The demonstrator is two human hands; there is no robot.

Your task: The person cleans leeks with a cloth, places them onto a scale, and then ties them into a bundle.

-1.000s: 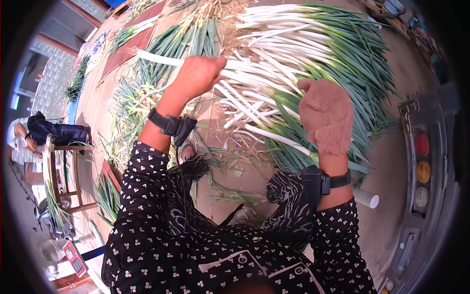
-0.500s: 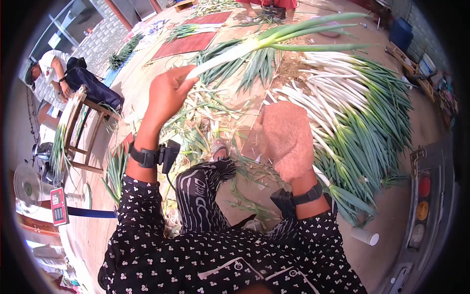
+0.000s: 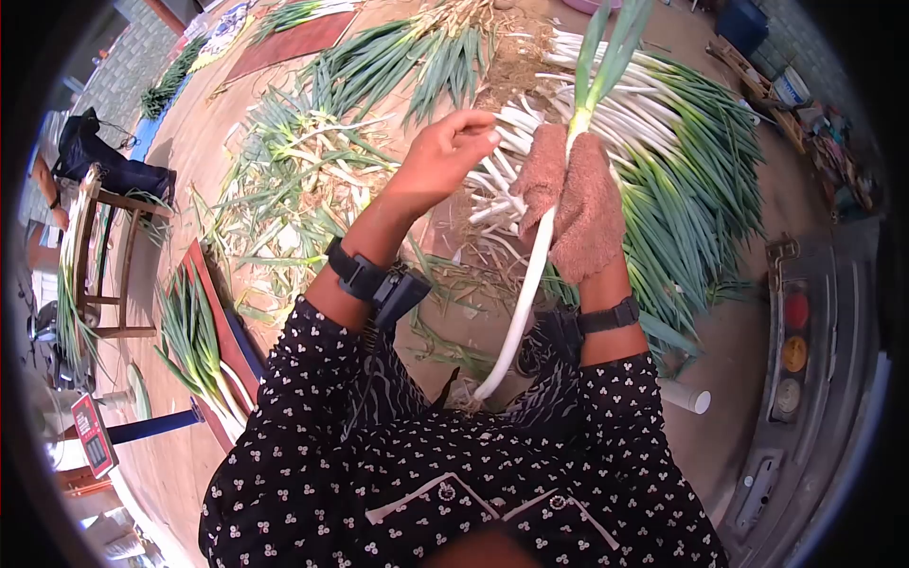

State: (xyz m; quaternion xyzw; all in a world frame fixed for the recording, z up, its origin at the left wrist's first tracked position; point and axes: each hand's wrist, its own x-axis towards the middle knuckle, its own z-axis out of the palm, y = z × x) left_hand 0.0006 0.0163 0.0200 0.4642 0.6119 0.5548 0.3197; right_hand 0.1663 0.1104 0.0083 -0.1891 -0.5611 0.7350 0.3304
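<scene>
My right hand, covered by a brown terry-cloth mitt, is wrapped round the upper shaft of a long green onion. The onion slants: its white root end points down toward my lap, and its green leaves rise above the mitt. Just left of it is my left hand, bare, holding nothing, with thumb and fingers slightly bent and apart. Beyond the mitt and to its right lies a large pile of green onions, white ends toward the left and green leaves toward the right.
Peeled leaves litter the floor on the left. More onions lie farther back, and a bunch rests on a red board at left. A wooden stool stands near another person. A vehicle's rear is at right.
The onion has passed from my left hand to my mitted right hand, turning from a raised slant to root end down. My left hand has let go and moved right. The view has shifted.
</scene>
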